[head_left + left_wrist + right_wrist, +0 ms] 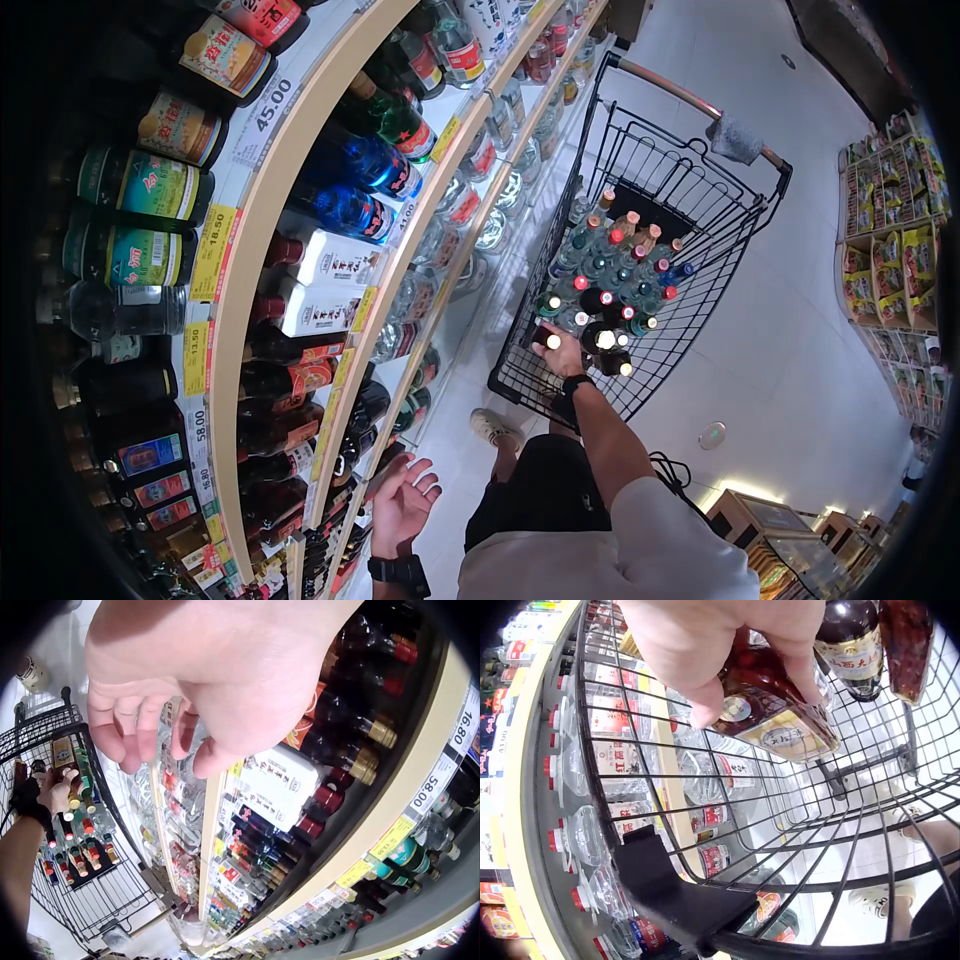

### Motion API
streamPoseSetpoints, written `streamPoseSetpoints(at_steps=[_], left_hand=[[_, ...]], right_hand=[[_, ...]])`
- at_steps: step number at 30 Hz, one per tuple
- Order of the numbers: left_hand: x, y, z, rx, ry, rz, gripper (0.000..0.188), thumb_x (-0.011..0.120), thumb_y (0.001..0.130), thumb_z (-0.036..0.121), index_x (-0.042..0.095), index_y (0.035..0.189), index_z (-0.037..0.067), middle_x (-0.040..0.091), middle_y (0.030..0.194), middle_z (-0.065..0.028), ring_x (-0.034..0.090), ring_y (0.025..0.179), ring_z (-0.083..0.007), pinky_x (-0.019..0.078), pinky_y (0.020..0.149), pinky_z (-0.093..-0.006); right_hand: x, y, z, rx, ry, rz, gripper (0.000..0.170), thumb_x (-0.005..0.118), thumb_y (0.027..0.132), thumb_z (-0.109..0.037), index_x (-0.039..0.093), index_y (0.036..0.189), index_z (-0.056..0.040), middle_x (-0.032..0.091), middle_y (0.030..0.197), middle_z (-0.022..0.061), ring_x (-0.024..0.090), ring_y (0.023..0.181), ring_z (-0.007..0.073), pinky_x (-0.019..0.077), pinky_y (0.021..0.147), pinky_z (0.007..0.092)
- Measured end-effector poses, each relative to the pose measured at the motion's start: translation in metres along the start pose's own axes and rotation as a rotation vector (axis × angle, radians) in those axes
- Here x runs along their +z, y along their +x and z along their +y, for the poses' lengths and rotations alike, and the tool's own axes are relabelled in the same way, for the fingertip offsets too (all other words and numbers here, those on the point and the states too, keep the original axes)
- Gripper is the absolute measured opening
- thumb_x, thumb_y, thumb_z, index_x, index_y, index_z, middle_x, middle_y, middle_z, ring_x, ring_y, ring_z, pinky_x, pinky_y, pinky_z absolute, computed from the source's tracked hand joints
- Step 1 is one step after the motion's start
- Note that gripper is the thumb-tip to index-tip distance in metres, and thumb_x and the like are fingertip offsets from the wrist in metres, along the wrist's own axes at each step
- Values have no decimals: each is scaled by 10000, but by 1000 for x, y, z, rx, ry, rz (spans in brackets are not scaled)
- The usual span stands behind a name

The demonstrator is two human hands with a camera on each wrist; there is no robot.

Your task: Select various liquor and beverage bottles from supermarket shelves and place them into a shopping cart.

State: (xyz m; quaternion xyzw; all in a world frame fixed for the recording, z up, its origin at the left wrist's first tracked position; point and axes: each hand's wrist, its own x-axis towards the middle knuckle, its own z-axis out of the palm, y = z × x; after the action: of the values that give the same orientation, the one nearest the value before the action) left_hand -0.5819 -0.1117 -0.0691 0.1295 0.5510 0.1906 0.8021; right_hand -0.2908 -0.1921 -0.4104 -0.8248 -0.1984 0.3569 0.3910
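In the head view the right hand (562, 354) reaches into the cart's front corner, around the neck of a dark bottle (546, 340). Up close in the right wrist view, the right hand (731, 637) grips that dark brown, square bottle (780, 712) with a cream label, thumb on one side and fingers on the other. The bottle hangs tilted inside the wire basket. Beside the lower shelves the left hand (403, 505) is raised, palm up, fingers loosely bent and holding nothing; in the left wrist view the left hand (202, 675) covers part of the shelves.
The black wire cart (690, 330) holds several capped bottles (610, 262). Shelves of liquor bottles with price strips (215, 250) run along the left. White floor (750, 400) surrounds the cart; a snack rack (890, 270) stands far right. A shoe (493, 428) is near the cart.
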Motion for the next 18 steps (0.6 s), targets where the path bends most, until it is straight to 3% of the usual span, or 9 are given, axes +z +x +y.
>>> streamPoseSetpoints(at_steps=[1, 4, 13, 17, 18], left_hand=[[-2, 0, 0, 8, -34, 21, 255, 621, 926, 223, 600, 1166, 140, 701, 1054, -91, 619, 883, -227, 484, 797, -363], [-6, 1, 0, 23, -66, 64, 260, 633, 921, 226, 600, 1163, 138, 714, 1049, -97, 624, 850, -225, 482, 790, -363], [-7, 3, -7, 32, -64, 94, 261, 631, 925, 221, 580, 1163, 127, 681, 1066, -100, 629, 879, -234, 484, 785, -374], [-8, 3, -9, 43, -69, 103, 263, 622, 928, 216, 582, 1166, 112, 681, 1064, -112, 627, 872, -236, 481, 783, -375], [-9, 5, -10, 43, -65, 96, 263, 620, 928, 215, 583, 1166, 109, 681, 1064, -114, 627, 869, -237, 481, 782, -376]], right_hand=[[4, 3, 4, 1, 9, -9, 581, 830, 746, -211, 636, 1283, -104, 682, 1192, 178, 668, 1087, 260, 504, 954, 336], [10, 10, 16, -3, 71, -12, 590, 816, 722, -233, 641, 1276, -133, 648, 1234, 183, 628, 1126, 342, 490, 1000, 373], [46, 29, 38, -53, 137, 78, 541, 804, 708, -105, 655, 1227, -68, 629, 1210, 155, 613, 1109, 304, 483, 989, 362], [49, 35, 34, 0, 116, 72, 584, 826, 678, -138, 672, 1241, -158, 594, 1300, 198, 539, 1225, 365, 420, 1080, 404], [47, 34, 30, -39, 50, 68, 588, 830, 668, -152, 676, 1235, -164, 621, 1251, 203, 511, 1237, 381, 401, 1093, 415]])
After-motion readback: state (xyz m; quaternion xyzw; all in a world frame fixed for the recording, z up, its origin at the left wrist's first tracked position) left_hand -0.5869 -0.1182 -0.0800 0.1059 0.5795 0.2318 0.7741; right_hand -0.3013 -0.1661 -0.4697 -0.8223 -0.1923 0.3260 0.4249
